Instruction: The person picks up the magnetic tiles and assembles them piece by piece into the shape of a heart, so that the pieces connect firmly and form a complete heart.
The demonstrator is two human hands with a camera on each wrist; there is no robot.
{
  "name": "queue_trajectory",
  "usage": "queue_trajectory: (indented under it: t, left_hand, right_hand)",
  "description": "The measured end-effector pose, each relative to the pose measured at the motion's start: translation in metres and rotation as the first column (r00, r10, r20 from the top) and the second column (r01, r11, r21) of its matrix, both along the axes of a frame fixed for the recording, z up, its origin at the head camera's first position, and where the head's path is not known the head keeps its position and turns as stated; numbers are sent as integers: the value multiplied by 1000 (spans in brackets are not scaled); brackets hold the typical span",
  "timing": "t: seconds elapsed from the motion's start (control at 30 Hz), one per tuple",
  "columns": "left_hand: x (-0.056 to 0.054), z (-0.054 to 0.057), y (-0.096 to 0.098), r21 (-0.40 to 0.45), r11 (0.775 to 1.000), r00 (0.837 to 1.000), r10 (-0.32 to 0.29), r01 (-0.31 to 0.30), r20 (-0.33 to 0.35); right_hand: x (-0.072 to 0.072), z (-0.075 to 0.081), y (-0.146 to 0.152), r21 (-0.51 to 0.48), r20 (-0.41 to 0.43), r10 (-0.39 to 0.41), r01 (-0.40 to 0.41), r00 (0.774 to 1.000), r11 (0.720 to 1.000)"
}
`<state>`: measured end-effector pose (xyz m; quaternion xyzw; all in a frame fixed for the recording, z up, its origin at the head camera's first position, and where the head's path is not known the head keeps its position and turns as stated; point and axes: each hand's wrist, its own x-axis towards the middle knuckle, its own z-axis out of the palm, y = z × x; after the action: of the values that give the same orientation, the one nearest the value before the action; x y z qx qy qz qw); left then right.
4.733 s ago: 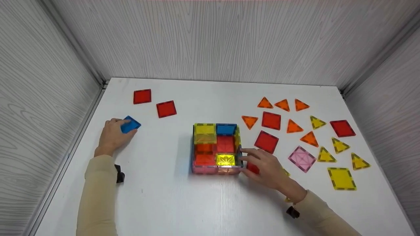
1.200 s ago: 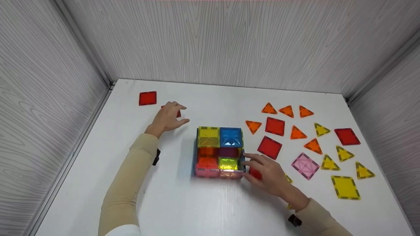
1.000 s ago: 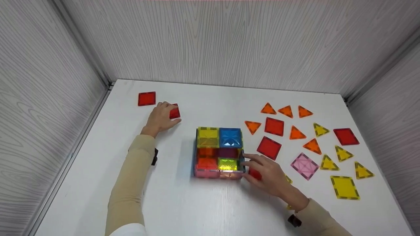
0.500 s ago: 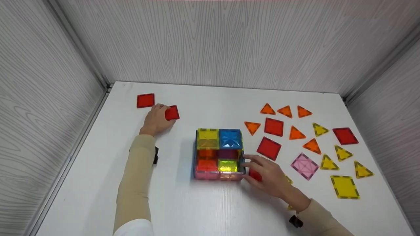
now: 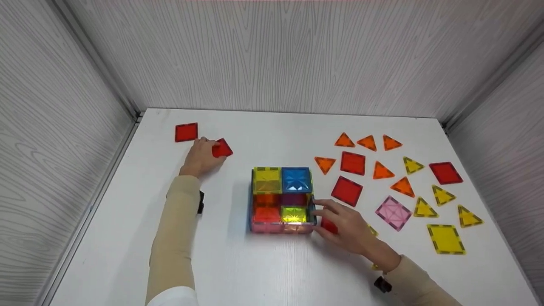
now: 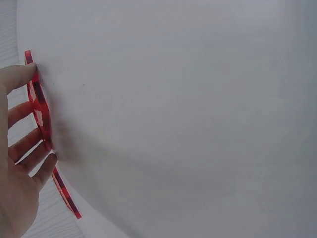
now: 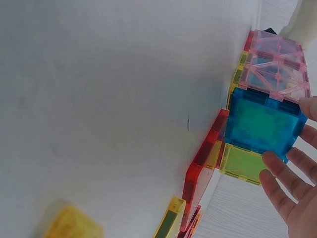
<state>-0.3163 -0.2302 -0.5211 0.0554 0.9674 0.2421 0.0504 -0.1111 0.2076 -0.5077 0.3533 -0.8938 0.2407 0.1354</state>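
My left hand [image 5: 199, 158] pinches a red square magnetic tile [image 5: 222, 148] at the left rear of the table, thumb and fingers on its edges. In the left wrist view this tile [image 6: 41, 106] stands tilted between thumb and fingers. A box of magnetic tiles [image 5: 267, 228] sits mid-table, with a yellow square [image 5: 267, 180] and a blue square [image 5: 296, 179] lying over its rear half; the front half is uncovered. My right hand [image 5: 346, 223] rests its fingertips against the box's right wall, fingers spread. In the right wrist view they touch a blue wall tile [image 7: 265, 121].
Another red square [image 5: 186, 132] lies at the far left, just beyond the left hand. On the right are scattered orange triangles [image 5: 383, 170], yellow triangles [image 5: 443, 195], several red squares [image 5: 347, 191], a pink square [image 5: 393, 213] and a yellow square tile [image 5: 446, 239].
The blue square, earlier under my left hand, now covers the box's rear right. My left hand has moved to the red square, gripped it and turned it slightly. The right hand stays put.
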Motion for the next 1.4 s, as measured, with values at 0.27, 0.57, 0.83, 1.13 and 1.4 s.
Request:
queue_trajectory:
  t: [0.27,0.57,0.83,1.13,1.4]
  left_hand:
    - [12,8,1,10,1000,999,-25,24,25]
    - [25,17,15,42,999,999,-32,30,44]
    - [44,41,35,113,987,992,-115,119,-44]
    - [82,63,57,109,950,946,-270,292,-182]
    - [118,78,83,76,890,869,-415,449,-270]
  right_hand:
    - [-1,2,-1,-5,11,-1,1,1000,1000]
    - [1,-2,1,5,0,-6,6,1000,1000]
    - [0,-1,1,-6,15,-6,6,1000,1000]
    - [0,-2,0,-17,16,2,-2,1000,1000]
    - [-1,-3,1,-20,-5,10,-10,1000,1000]
